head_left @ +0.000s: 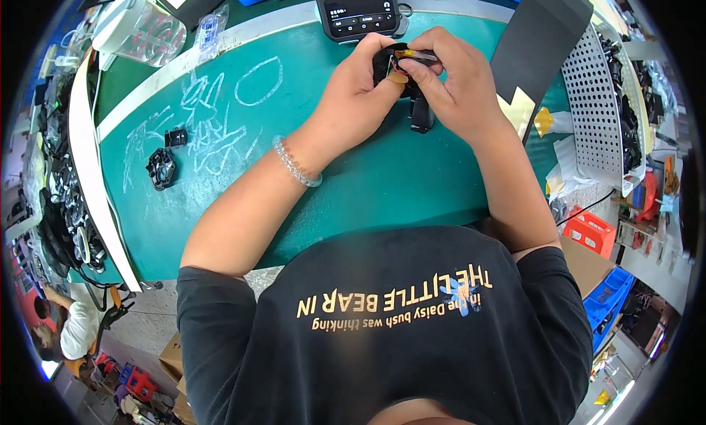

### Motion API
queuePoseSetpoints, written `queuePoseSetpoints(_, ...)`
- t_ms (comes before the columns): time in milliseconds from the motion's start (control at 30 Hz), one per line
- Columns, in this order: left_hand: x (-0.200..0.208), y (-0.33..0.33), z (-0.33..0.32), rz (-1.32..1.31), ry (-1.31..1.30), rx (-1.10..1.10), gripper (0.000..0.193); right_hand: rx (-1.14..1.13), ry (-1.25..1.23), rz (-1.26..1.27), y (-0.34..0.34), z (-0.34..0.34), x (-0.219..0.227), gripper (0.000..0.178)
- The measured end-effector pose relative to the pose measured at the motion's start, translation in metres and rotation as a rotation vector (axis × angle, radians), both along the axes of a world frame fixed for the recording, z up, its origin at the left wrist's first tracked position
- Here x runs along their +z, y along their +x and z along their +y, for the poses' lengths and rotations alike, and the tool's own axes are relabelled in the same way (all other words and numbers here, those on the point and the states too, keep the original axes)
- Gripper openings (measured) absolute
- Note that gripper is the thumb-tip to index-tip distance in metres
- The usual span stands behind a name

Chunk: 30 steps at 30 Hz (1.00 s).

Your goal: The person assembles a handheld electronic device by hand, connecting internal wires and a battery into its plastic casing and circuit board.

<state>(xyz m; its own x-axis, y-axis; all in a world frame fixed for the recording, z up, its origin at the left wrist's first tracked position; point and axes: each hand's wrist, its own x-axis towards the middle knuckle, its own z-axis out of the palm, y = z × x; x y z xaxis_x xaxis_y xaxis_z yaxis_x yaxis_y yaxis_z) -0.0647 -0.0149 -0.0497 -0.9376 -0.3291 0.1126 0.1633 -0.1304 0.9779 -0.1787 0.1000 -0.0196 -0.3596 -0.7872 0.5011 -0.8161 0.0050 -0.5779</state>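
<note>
Worn on the head of the person [390, 362] before me, the camera looks down from close above, past the near edge of the green table [368, 186] to its far edge, which the fisheye bows.

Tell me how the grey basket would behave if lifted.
The basket would probably stay fairly stiff: it shows no sag despite its many holes. It may feel heavy, with many black parts inside. Those could shift, as they look loosely heaped.

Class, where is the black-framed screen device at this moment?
In the head view, the black-framed screen device is at top centre, along the far edge of the green tabletop, just beyond the left hand.
</note>
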Motion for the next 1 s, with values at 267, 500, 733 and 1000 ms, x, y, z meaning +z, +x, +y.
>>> queuePoseSetpoints(267, 0.003, 0.0, -0.003, -0.062, -0.028, -0.024, 0.022, -0.024, -0.04, 0.123, -0.002, 0.001, -0.001, 0.017)
queuePoseSetpoints(500, 0.0, -0.001, -0.002, -0.04, -0.032, -0.006, 0.019, -0.034, 0.001, 0.138, 0.001, 0.002, 0.006, 0.016)
queuePoseSetpoints(733, 0.005, 0.0, -0.001, -0.055, -0.09, 0.018, 0.018, 0.018, -0.038, 0.056, 0.002, 0.004, 0.01, 0.013)
queuePoseSetpoints(1000, 0.004, -0.001, -0.009, -0.137, -0.141, -0.06, 0.026, 0.062, 0.047, -0.081, -0.005, 0.008, 0.012, 0.008)
